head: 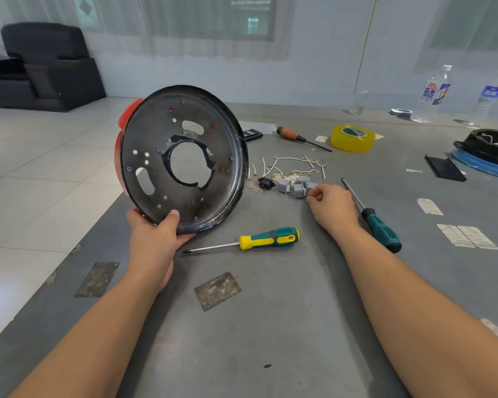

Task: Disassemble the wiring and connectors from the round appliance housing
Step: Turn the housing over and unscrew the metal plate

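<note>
Your left hand [156,237] holds the round housing [181,159] upright at its lower rim, thumb on the inner face and fingers behind, near the left edge of the tabletop [270,326]. The grip is closed around the rim. The inner face turned to you looks bare: you can see only screw holes, slots and the big middle opening with torn black tape around it. No wire or connector shows on this side. The red outer side is mostly hidden, so I cannot tell if something remains there.

Your right hand [328,205] rests on the tabletop toward the middle, with the fingertips pinching a grey connector block at the near side of the pile of grey connectors [296,186]. Just beside the pile lie a black socket [266,183] and, a little farther toward the far edge, the loose white wires [293,166] with small brass terminals.

In my judgement the task is nearly finished: the wiring and connectors are already out and collected on the tabletop. What is left, it seems, is to let go of the last block, check the hidden side of the housing and put it down.

The yellow-green screwdriver [268,239] lies near your left wrist, and the dark green screwdriver [380,228] lies just beside your right forearm.
</note>
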